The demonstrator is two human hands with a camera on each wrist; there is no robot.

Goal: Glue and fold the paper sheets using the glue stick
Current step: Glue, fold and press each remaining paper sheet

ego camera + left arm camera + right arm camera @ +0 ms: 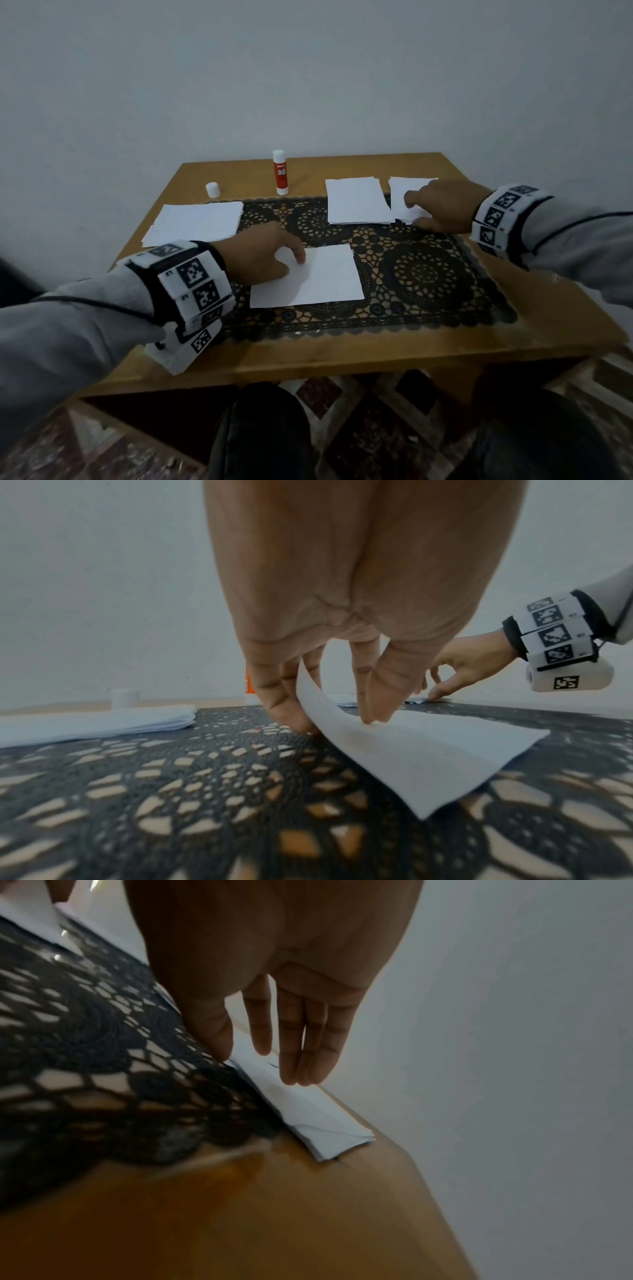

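Right hand (274, 969), straight fingers over paper stack (318, 1121), lace mat (85, 1047)

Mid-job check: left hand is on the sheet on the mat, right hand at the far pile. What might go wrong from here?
1. The glue stick stands upright and uncapped, its cap apart; a reaching sleeve might topple it.
2. The left hand lifts one edge of the sheet; it may crease off-line.
3. The right hand rests straight fingers on the far pile, near the table edge; several sheets could slide together.

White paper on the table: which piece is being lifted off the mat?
The single white sheet nearest the person: the left hand pinches and raises its left edge. The three stacks lie flat.
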